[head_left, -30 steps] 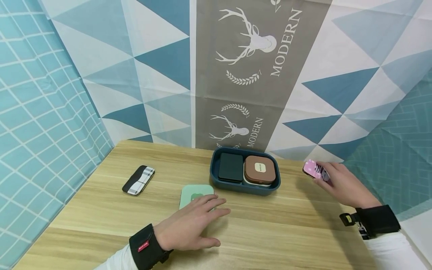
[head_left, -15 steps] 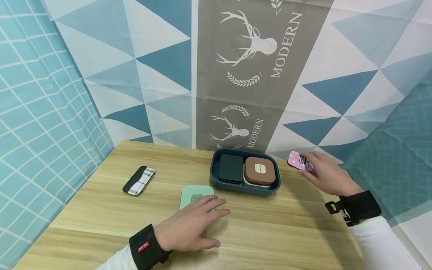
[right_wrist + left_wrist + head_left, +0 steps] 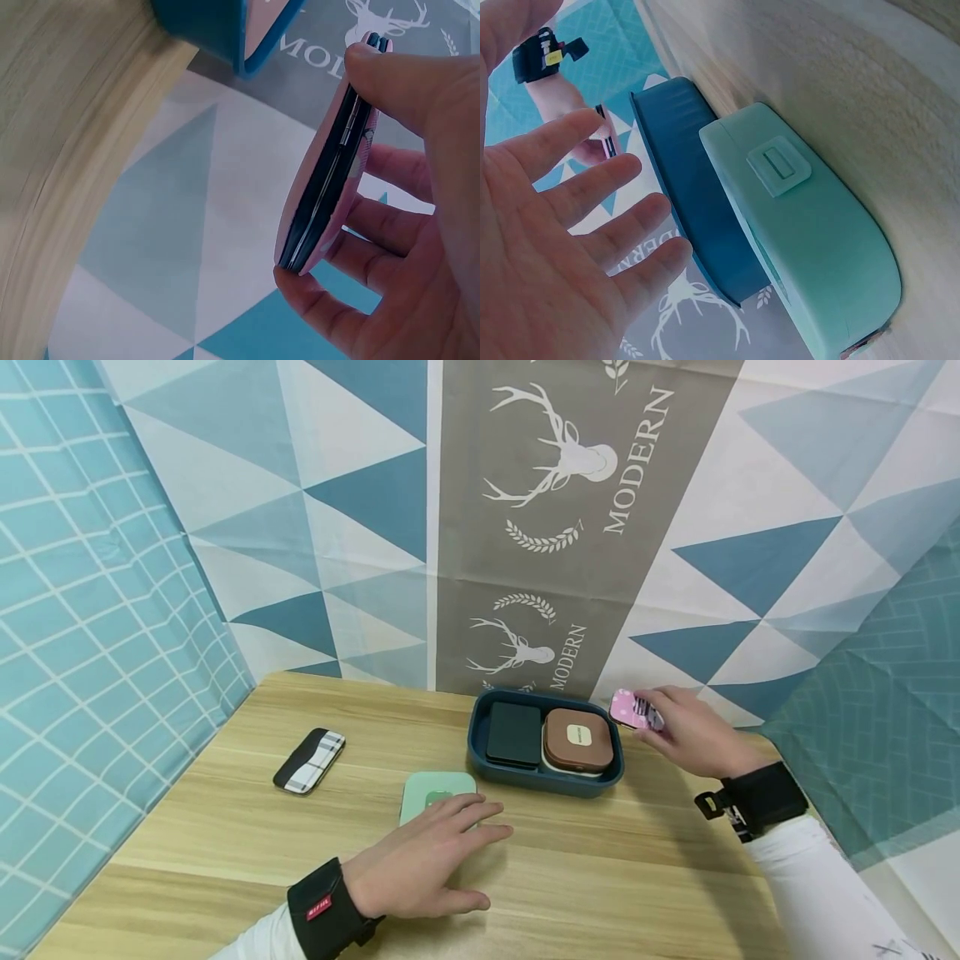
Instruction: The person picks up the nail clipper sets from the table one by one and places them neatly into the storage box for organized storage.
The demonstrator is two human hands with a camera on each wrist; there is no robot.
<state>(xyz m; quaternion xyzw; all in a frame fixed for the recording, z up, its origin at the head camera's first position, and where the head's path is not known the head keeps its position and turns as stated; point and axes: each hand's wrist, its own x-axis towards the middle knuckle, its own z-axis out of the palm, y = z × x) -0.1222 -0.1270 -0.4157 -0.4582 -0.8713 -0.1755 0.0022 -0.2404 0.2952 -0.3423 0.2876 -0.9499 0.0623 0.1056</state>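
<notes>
Hands beside the blue tray

Head view: right hand pinched a pink case just right of the blue tray; left hand lay flat, fingertips on a mint case. Left wrist view: fingers spread. Right wrist view: thumb and fingers gripped the case's edges.

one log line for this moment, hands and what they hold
right hand: holds pink case beside blue tray | left hand: flat, fingers on green case | tray: two cases inside

Right hand pinches pink case just beside blue tray; left hand flat, fingertips on green case.
</notes>
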